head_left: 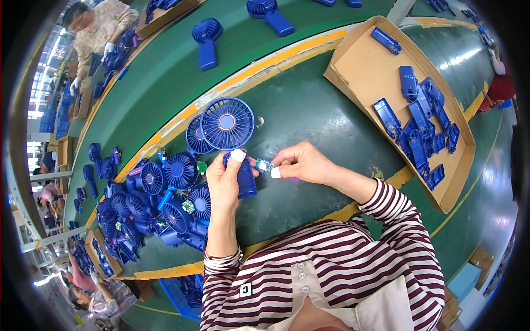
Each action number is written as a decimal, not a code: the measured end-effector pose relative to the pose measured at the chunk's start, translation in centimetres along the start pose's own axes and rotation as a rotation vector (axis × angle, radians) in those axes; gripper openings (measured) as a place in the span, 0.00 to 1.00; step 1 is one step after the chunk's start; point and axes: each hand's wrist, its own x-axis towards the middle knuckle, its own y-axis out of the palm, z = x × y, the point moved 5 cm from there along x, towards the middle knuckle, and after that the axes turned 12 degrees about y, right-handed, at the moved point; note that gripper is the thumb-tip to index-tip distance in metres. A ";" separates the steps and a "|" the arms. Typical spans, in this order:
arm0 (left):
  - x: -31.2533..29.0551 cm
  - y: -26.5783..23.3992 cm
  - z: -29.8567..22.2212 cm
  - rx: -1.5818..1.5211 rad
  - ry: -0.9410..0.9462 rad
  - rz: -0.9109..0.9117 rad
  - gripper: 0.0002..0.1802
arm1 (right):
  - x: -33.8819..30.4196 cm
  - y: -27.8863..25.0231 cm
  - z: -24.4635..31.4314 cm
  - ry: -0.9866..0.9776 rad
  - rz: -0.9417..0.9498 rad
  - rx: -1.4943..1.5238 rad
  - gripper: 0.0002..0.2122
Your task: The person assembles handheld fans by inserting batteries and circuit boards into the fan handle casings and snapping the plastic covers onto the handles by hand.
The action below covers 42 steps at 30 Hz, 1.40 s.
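My left hand [222,186] is closed round the handle of a blue handheld fan [227,122], its round grille pointing away from me. White covers show on the thumb tips of both hands. Just right of the handle, my right hand [307,163] pinches a small green circuit board [264,165] between thumb and fingers. Behind the held fan, a second fan head [196,135] shows in part. To the left lies a heap of blue fans [180,170], some with green circuit boards and blue cells exposed.
A cardboard tray [349,65] with several blue handle shells [418,118] stands at the right. Beyond the yellow-edged bench runs a green conveyor [165,77] carrying finished-looking fans [207,41]. A blue crate [178,298] sits low at the left. Co-workers [102,33] sit across the belt.
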 end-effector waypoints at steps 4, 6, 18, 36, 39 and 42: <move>0.0 0.1 -0.1 -0.230 -0.085 -0.060 0.11 | -1.8 1.3 3.0 -0.768 -0.506 -0.705 0.04; -0.6 0.5 0.0 -0.280 -0.097 -0.183 0.09 | -2.1 2.1 3.2 -0.837 -0.555 -0.732 0.04; -1.3 5.3 -4.3 -0.081 0.312 0.253 0.11 | -2.5 3.0 -1.5 0.077 0.708 0.551 0.45; -1.9 2.9 3.0 -0.222 -0.456 0.276 0.14 | -7.0 1.9 4.0 -1.259 -0.317 -1.038 0.12; -2.2 3.0 3.3 -0.169 -0.487 0.298 0.14 | -6.6 2.4 3.3 -1.247 -0.206 -1.060 0.13; -2.4 3.2 3.7 -0.203 -0.513 0.348 0.13 | -6.7 2.6 3.2 -1.247 -0.193 -1.072 0.11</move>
